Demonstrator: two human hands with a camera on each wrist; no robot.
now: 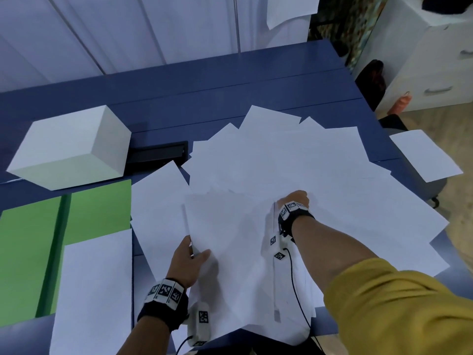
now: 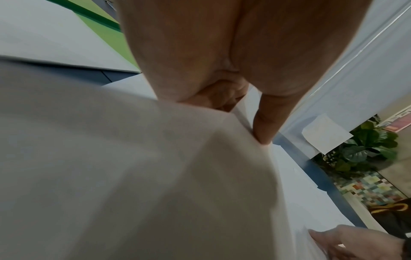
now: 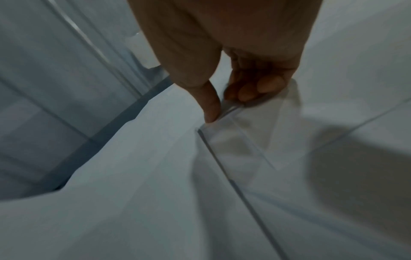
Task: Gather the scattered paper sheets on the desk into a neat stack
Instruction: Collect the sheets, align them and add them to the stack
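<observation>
Many white paper sheets (image 1: 294,155) lie fanned and overlapping on the blue desk (image 1: 204,98). A gathered bundle of sheets (image 1: 230,239) sits near the front between my hands. My left hand (image 1: 190,254) grips the bundle's left edge, thumb on top. In the left wrist view the left hand (image 2: 244,112) has its thumb (image 2: 264,133) pressing on the paper and its fingers tucked under it. My right hand (image 1: 294,199) holds the bundle's far right corner. The right wrist view shows the right hand (image 3: 231,100) pinching the sheet edges between thumb (image 3: 211,109) and curled fingers (image 3: 255,88).
A white box (image 1: 69,147) stands at the left, with a black slot (image 1: 158,155) beside it. Green folders (image 1: 99,206) lie at the front left, partly under a lone sheet (image 1: 94,290). Another sheet (image 1: 425,155) rests off the desk's right edge. White drawers (image 1: 435,73) stand far right.
</observation>
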